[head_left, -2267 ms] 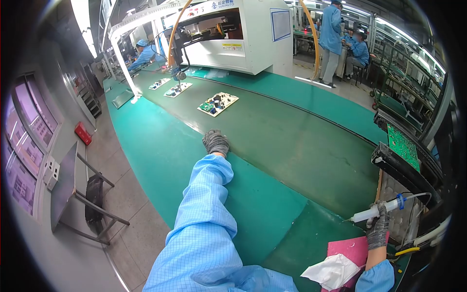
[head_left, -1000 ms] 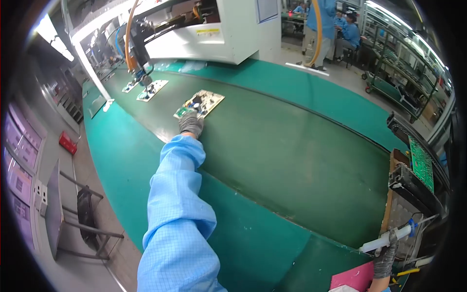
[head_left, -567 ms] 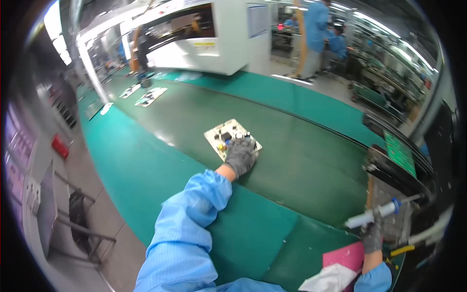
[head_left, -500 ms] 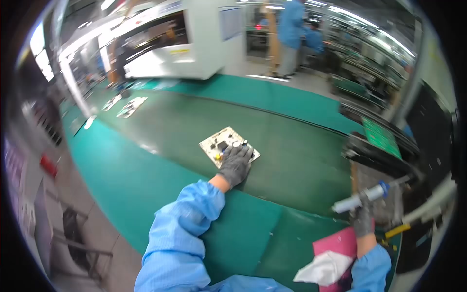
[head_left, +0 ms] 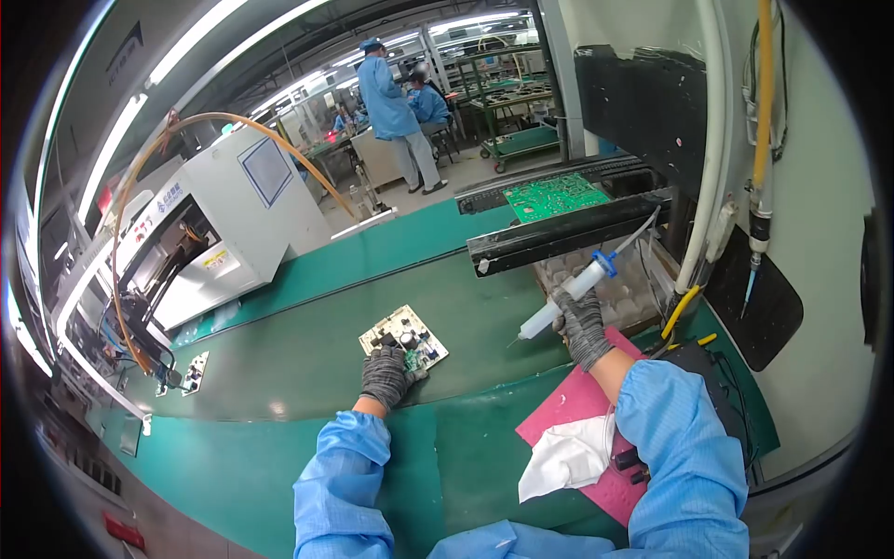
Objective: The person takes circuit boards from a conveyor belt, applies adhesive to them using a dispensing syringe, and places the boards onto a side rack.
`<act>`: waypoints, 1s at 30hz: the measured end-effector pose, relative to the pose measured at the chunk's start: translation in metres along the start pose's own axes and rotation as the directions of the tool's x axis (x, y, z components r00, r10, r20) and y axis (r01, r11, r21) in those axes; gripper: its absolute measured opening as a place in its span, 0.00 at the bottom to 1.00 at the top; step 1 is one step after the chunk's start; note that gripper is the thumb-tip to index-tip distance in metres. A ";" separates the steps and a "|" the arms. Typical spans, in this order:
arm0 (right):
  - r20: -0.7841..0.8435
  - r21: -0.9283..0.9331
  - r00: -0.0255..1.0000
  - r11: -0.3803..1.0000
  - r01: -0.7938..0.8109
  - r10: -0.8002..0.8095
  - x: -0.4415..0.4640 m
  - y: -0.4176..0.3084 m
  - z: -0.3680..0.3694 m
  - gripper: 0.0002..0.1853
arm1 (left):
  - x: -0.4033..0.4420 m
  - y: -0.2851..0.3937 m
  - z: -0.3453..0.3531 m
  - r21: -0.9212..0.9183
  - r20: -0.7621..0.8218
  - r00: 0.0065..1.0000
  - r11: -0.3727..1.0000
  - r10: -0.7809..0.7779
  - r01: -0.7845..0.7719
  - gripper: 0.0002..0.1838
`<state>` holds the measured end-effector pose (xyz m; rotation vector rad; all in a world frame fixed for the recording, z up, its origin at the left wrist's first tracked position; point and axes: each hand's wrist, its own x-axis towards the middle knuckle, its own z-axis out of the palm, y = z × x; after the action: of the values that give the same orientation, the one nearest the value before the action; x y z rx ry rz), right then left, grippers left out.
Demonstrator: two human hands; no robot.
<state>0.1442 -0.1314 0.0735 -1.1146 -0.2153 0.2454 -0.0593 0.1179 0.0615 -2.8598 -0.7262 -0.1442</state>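
Note:
My left hand (head_left: 386,374), in a grey glove, has its fingers closed on the lower left edge of a cream circuit board (head_left: 406,335) lying on the dark green belt (head_left: 307,345). The board carries black, white and green components. My right hand (head_left: 583,326), gloved too, is wrapped round a translucent syringe (head_left: 566,298) with a blue collar and a hose at its upper end. The syringe's thin tip points down and left, to the right of the board and apart from it.
A pink mat (head_left: 559,410) bears a white cloth (head_left: 570,458). A green board (head_left: 554,197) lies between black rails (head_left: 568,233), above a grey tray (head_left: 622,289). More boards (head_left: 196,373) lie left, near a white machine (head_left: 251,205). Two people (head_left: 389,102) are at the back.
The view has swung right. My left hand has gone from the bare worktop to the cream board, which has come nearer and turned. My right hand, still holding the syringe, has come closer to the board.

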 end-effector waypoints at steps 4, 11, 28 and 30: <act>-0.081 0.094 0.997 0.996 0.012 -0.005 0.004 -0.002 -0.001 0.16 | -0.007 0.027 -0.025 -0.089 -0.174 0.982 0.992 0.074 -0.091 0.30; 0.049 -0.082 0.999 0.997 0.001 0.003 0.003 0.008 -0.006 0.17 | -0.098 0.125 -0.065 -0.264 -0.148 0.963 0.929 0.226 -0.258 0.33; 0.224 -0.361 0.975 0.929 0.082 0.001 -0.024 0.022 0.015 0.16 | -0.103 0.133 -0.025 -0.401 -0.127 0.952 0.863 0.280 -0.307 0.36; 0.216 -0.341 0.976 0.937 0.079 -0.003 -0.024 0.023 0.017 0.17 | -0.103 0.133 -0.025 -0.407 -0.109 0.954 0.863 0.279 -0.299 0.36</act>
<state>0.1147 -0.1145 0.0586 -1.4349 -0.4873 0.2966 -0.0867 -0.0498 0.0506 -3.3181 -0.2667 -0.3620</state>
